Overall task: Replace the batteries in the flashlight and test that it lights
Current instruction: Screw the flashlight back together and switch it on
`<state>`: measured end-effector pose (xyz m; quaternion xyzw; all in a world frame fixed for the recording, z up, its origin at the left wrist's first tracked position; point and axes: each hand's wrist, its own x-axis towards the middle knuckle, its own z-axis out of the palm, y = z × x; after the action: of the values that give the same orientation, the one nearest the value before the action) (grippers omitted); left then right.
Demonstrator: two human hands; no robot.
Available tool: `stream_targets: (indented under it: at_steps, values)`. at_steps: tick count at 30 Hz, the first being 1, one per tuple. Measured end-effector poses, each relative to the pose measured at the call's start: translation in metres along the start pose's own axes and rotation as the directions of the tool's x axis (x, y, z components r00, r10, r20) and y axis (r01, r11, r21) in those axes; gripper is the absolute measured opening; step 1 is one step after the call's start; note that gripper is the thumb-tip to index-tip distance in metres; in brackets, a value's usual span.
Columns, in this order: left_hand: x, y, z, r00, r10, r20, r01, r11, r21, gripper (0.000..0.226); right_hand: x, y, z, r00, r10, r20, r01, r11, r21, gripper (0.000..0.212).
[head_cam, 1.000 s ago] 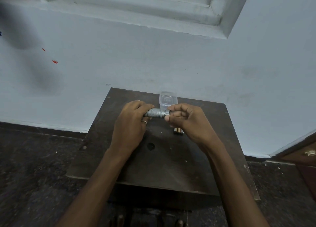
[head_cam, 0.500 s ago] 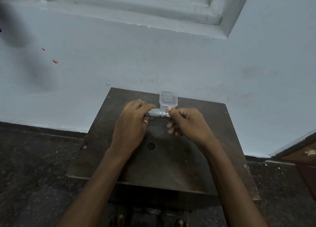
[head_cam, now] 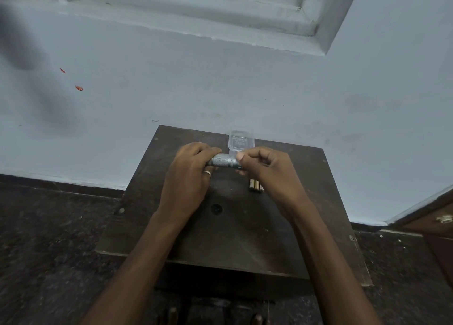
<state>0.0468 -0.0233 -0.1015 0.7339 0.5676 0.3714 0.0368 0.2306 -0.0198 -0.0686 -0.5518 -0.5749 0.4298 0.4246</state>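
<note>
Currently I log the flashlight (head_cam: 224, 160) level above the desk (head_cam: 232, 239): left grip (head_cam: 188, 175) is curled round its left end, right grip (head_cam: 267, 172) pinches its right end. Loose batteries (head_cam: 255, 185) lie on the desk beneath the right grip.

A dark wooden table (head_cam: 235, 241) fills the lower middle of the frame, its far edge against a pale blue wall (head_cam: 269, 92). A small clear plastic container (head_cam: 241, 142) stands near that far edge. A round dark spot (head_cam: 216, 208) marks the tabletop. A recessed window frame (head_cam: 196, 13) spans the top. Red marks (head_cam: 79, 88) dot the wall at upper left. The speckled dark floor (head_cam: 49, 239) lies below, and a wooden cabinet (head_cam: 434, 226) with a pale knob (head_cam: 444, 218) shows at the right edge.
</note>
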Motion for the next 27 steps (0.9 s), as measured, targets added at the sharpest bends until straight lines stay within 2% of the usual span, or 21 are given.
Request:
stream_targets:
  at_steps: [3, 5, 10, 14, 16, 19, 22, 25, 27]
  values:
    - [0.0, 0.0, 0.0, 1.0, 0.005, -0.004, -0.005, 1.0, -0.001, 0.043, 0.0, 0.0, -0.01, 0.994, 0.01, 0.112, -0.01, 1.0, -0.006, 0.03]
    - [0.0, -0.001, 0.001, 1.0, 0.013, 0.0, -0.013, 1.0, 0.008, 0.044, 0.001, 0.002, -0.013, 0.992, -0.009, 0.125, 0.015, 0.999, -0.047, 0.035]
    - [0.0, -0.004, 0.001, 1.0, 0.023, 0.007, -0.023, 1.0, 0.021, 0.044, 0.001, 0.005, -0.009, 0.983, 0.029, 0.182, -0.021, 0.999, -0.049, 0.012]
    - [-0.001, -0.002, 0.001, 0.999, 0.039, 0.015, -0.039, 0.999, 0.015, 0.043, 0.0, 0.002, -0.002, 0.977, 0.138, 0.161, -0.123, 0.987, -0.103, 0.057]
    - [0.0, -0.001, 0.0, 0.999, 0.041, 0.016, -0.041, 0.999, 0.01, 0.044, 0.0, 0.003, 0.0, 0.975, 0.176, 0.136, -0.162, 0.981, -0.11, 0.065]
    - [0.0, 0.0, -0.001, 0.999, 0.034, 0.008, -0.034, 0.999, 0.004, 0.043, 0.0, 0.005, 0.004, 0.989, 0.14, 0.041, -0.135, 0.986, -0.1, 0.056]
    - [0.0, -0.001, 0.0, 0.999, 0.039, 0.015, -0.039, 0.999, 0.001, 0.043, 0.0, 0.005, 0.006, 0.997, 0.04, -0.061, -0.046, 0.994, -0.102, 0.036]
    - [0.0, -0.001, 0.0, 0.999, 0.033, 0.012, -0.033, 0.999, 0.009, 0.043, 0.0, 0.003, 0.006, 0.996, -0.025, -0.084, 0.021, 0.999, -0.045, 0.025]
    - [0.001, -0.002, 0.0, 1.0, 0.029, 0.003, -0.029, 1.0, 0.007, 0.043, 0.0, 0.001, 0.002, 0.999, -0.012, -0.039, 0.012, 1.0, -0.005, 0.017]
